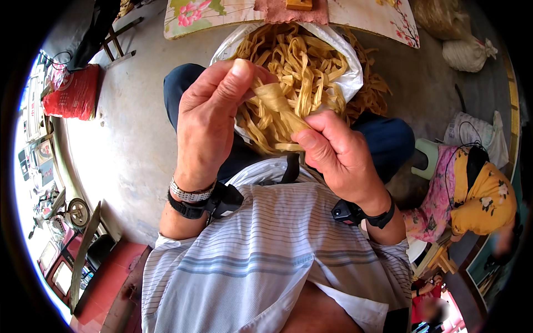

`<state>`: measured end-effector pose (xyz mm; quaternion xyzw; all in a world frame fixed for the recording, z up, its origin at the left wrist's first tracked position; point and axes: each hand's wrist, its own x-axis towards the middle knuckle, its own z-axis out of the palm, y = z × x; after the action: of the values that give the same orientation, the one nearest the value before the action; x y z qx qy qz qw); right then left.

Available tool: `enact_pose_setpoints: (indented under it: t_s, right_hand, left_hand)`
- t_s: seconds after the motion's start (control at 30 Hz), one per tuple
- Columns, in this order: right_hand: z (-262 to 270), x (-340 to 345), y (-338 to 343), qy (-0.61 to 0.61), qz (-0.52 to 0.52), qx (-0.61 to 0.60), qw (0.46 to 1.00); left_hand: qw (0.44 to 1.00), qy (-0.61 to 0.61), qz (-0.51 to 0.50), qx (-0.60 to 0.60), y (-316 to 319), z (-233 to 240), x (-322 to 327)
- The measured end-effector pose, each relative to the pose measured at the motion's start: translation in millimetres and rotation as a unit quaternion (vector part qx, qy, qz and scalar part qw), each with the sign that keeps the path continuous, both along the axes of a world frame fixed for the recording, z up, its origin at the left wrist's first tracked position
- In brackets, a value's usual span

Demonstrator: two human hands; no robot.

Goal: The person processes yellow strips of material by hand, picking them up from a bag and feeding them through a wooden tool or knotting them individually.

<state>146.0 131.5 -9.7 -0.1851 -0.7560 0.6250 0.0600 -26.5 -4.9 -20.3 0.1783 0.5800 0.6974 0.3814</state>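
Observation:
A flat yellowish-tan strip (272, 98) is stretched between my hands, wide at its upper left part and narrowing towards the lower right. My left hand (220, 100) pinches its upper end between thumb and fingers. The lower end is gripped in my right hand (339, 154), with the thumb on top. Beneath both hands, between my knees, stands an open white woven sack (352, 77) heaped with loose strips (306, 66) of the same kind. More strips (372, 89) lie outside the sack on its right. The strips' material cannot be told for sure.
Beyond the sack is a flower-patterned board (354, 16) bearing a reddish cloth (272, 10) and a small wooden block (299, 4). A tied white sack (466, 54) is at upper right. A person (479, 195) in flowered clothing sits at right; a red package (73, 95) lies left.

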Motion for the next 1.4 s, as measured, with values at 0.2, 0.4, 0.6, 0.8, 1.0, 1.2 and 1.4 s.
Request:
enact_pose_setpoints:
  t_s: [0.2,0.4,0.6,0.8,1.0,1.2,1.4]
  right_hand:
    - [-18.1,0.4,11.4,0.04,-0.004,0.187,0.982]
    - [-26.9,0.9,13.6,0.048,0.078,0.278,0.956]
    - [-10.2,11.8,24.0,-0.03,0.18,0.184,0.966]
    - [6.4,30.1,48.9,-0.031,0.127,-0.055,0.99]
    - [28.5,22.6,72.6,0.092,0.02,-0.263,0.96]
    - [-1.9,0.1,46.9,0.083,0.051,0.085,0.992]
    - [-28.2,2.9,37.6,0.081,0.079,0.366,0.924]
  left_hand:
    - [0.893,0.431,-0.124,-0.033,-2.0,-0.5,-7.8]
    - [0.857,0.393,-0.31,-0.121,-8.2,-10.0,7.5]
    - [0.885,0.215,-0.404,-0.078,-9.0,-3.0,5.3]
    - [0.996,-0.026,-0.08,0.024,-20.5,27.0,-52.0]
    - [0.993,0.11,-0.037,0.028,-7.4,15.5,-43.8]
    - [0.98,-0.095,-0.173,-0.017,12.0,-15.5,21.1]
    - [0.971,-0.156,-0.179,-0.035,17.9,-34.1,42.3]
